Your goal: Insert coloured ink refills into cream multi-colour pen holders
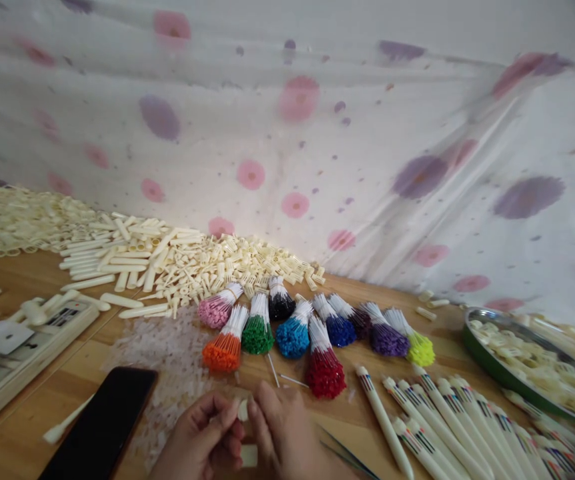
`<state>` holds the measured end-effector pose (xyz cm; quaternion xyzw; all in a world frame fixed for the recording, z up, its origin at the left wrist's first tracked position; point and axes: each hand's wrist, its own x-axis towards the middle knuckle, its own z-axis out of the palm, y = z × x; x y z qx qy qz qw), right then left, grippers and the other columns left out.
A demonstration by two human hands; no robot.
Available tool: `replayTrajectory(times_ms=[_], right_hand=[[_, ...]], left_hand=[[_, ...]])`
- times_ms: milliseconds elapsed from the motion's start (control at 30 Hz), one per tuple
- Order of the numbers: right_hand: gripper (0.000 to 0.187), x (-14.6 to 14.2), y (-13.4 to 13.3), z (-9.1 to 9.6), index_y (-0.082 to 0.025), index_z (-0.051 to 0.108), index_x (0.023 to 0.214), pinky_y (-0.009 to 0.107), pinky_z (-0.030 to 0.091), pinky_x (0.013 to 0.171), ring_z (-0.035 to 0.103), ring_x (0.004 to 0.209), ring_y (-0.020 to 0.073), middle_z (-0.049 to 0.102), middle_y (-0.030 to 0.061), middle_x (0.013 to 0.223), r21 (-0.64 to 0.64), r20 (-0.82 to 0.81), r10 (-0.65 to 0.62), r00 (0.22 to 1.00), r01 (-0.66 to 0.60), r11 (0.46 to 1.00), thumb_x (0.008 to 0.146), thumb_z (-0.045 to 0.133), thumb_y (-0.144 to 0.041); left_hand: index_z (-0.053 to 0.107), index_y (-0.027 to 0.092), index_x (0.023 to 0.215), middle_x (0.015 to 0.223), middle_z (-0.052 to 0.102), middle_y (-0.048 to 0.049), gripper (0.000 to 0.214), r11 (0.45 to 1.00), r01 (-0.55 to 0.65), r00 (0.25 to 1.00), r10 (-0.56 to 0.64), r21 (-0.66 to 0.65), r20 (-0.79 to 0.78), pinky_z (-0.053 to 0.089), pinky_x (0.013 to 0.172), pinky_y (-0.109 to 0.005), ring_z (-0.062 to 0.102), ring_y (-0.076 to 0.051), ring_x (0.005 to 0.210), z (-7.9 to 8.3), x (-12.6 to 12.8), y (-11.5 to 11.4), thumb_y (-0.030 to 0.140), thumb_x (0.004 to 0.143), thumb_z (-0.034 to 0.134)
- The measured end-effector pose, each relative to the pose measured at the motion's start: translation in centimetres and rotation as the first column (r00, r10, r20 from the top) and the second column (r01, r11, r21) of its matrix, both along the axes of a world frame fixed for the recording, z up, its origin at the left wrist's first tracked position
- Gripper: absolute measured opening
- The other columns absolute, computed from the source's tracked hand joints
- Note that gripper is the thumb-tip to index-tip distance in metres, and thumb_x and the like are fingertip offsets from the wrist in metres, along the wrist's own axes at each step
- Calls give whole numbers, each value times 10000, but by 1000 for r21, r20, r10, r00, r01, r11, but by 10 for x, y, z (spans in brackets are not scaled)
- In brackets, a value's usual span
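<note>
Low in the view, my left hand (pixel 202 433) and my right hand (pixel 282 433) meet with fingers pinched together on a small cream plastic piece (pixel 242 409). A second cream piece (pixel 249 455) lies on the wooden table just under them. In front of my hands stand bundles of coloured refills: orange (pixel 222 347), green (pixel 257 328), blue (pixel 293 331), red (pixel 324 365), pink (pixel 217 308), black (pixel 280 300), purple (pixel 385 333) and yellow-green (pixel 415 341). One loose refill (pixel 272 370) lies beside them.
A black phone (pixel 105 423) lies at my left. Assembled white multicolour pens (pixel 447 413) lie in a row at right, beside a green-rimmed tray (pixel 487 370) of cream parts. Heaps of cream pen barrels and small parts (pixel 132 257) cover the back. A power strip (pixel 22 340) is far left.
</note>
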<state>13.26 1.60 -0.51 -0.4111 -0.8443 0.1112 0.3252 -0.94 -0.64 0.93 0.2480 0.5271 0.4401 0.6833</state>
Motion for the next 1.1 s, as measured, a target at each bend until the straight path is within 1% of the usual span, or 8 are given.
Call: replayTrajectory(times_ms=[200,333,433,500,600,700,867,1100], right_hand=[[390,-8,-7,-8,-212,405,729,183,332,428,437,445,94,460,-38,534,-372,-340,-52,939,-84,924,956,195,-450],[500,0,1,-11,-203,473,753,184,376,464,472,512,108,477,-19,575,-510,-413,-150,898,-91,855,920,182,-574],[469,19,6,-7,-192,525,748,203,374,475,513,543,127,544,12,602,-523,-307,-161,938,-25,852,933,239,-514],[364,34,5,-5,-193,557,735,227,372,501,567,567,151,621,41,652,-487,-20,-142,990,115,866,939,312,-368],[285,51,-3,-7,-197,581,743,243,333,464,648,574,200,691,70,675,-380,393,-176,903,333,863,908,349,-191],[258,56,-12,-12,-198,584,745,255,288,423,681,576,243,714,84,672,-290,563,-187,805,405,867,883,380,-122],[201,55,-16,-13,-190,596,823,266,273,403,677,549,265,712,85,666,-251,606,-187,773,409,877,836,441,-63],[146,43,-10,4,-169,597,824,275,361,460,674,637,253,695,90,716,-209,593,-205,779,395,895,880,463,-162]], left_hand=[[619,205,505,464,642,15,363,959,-40,970,105,282,-220,483,437,-224,595,-138,395,-2,9,-5,538,565,749],[642,231,638,490,646,20,248,907,197,880,3,371,-475,484,464,-220,628,-165,456,12,-7,7,471,700,659],[655,248,770,612,680,12,205,803,479,559,34,355,-829,458,497,-216,638,-175,554,29,-41,39,431,788,567],[633,262,879,737,691,10,208,793,553,135,216,254,-967,454,535,-241,641,-188,612,38,-67,69,417,828,505],[621,197,938,975,653,-82,166,817,545,-50,257,189,-965,456,704,-326,619,-276,888,40,-97,113,221,811,519],[627,197,953,1025,626,-80,164,805,582,-131,232,114,-964,457,780,-351,586,-272,983,30,-107,143,184,801,567],[570,167,1096,1129,602,-68,241,787,616,-187,195,40,-963,504,789,-424,609,-215,946,11,-103,160,270,879,551],[582,164,1070,1101,615,-63,219,770,626,-85,223,122,-971,501,791,-420,614,-207,927,2,-108,163,271,881,547]])
